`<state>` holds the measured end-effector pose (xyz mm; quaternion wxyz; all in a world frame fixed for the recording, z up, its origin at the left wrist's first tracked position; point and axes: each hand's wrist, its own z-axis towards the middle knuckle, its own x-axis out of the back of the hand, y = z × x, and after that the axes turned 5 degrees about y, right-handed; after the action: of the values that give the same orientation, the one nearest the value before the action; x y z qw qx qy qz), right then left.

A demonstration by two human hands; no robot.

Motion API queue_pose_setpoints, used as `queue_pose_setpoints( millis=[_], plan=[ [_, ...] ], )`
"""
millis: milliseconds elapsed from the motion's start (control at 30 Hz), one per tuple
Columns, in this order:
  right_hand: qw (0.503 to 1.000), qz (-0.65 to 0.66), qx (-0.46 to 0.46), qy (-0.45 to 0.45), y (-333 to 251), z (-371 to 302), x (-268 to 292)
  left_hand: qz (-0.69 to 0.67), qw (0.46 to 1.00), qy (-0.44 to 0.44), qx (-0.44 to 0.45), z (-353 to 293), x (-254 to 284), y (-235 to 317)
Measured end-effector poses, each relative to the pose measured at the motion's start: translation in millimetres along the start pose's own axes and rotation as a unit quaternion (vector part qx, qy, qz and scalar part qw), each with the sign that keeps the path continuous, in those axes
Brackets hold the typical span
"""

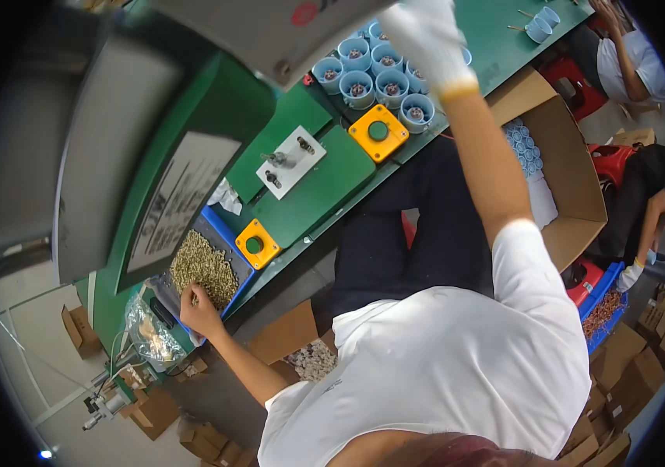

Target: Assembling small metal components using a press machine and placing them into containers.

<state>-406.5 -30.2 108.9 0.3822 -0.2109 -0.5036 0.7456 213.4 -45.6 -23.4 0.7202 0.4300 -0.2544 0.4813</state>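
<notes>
My left hand (pixel 201 313), bare, is at the near-left edge of a blue tray (pixel 233 251) filled with small brass-coloured metal parts (pixel 206 267). Its fingers are curled together at the pile; whatever they pinch is too small to make out. My right hand (pixel 430 47) wears a white glove and reaches over several light blue plastic cups (pixel 357 89) with metal pieces inside. Motion blurs this hand and the top edge cuts it off, so its fingers do not show clearly. Between the hands, a white fixture block (pixel 291 163) with metal pins sits on the green machine bed.
Yellow boxes with green buttons (pixel 378 131) (pixel 258 244) flank the fixture. A green and grey machine (pixel 192 171) rises at the left. An open carton (pixel 570 179) of blue cups stands right of my legs. A clear plastic bag (pixel 149 331) lies near the tray. Other people sit far right.
</notes>
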Motion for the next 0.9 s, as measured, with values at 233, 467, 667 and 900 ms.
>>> queue_pose_setpoints(
  millis=[233,467,667,900],
  plan=[
    [0.818,-0.487,-0.005,-0.307,170,185,-81,0.036,0.998,-0.038,-0.032,-2,-1,-4],
    [0.906,-0.376,0.187,-0.052,112,127,66,0.032,0.998,-0.043,0.014,-5,6,-1],
    [0.654,-0.739,0.054,0.153,216,86,307,0.033,0.999,-0.037,-0.022,0,-5,18],
    [0.987,0.117,0.021,0.106,78,-62,96,0.005,1.000,-0.020,0.024,-4,5,13]
  ],
)
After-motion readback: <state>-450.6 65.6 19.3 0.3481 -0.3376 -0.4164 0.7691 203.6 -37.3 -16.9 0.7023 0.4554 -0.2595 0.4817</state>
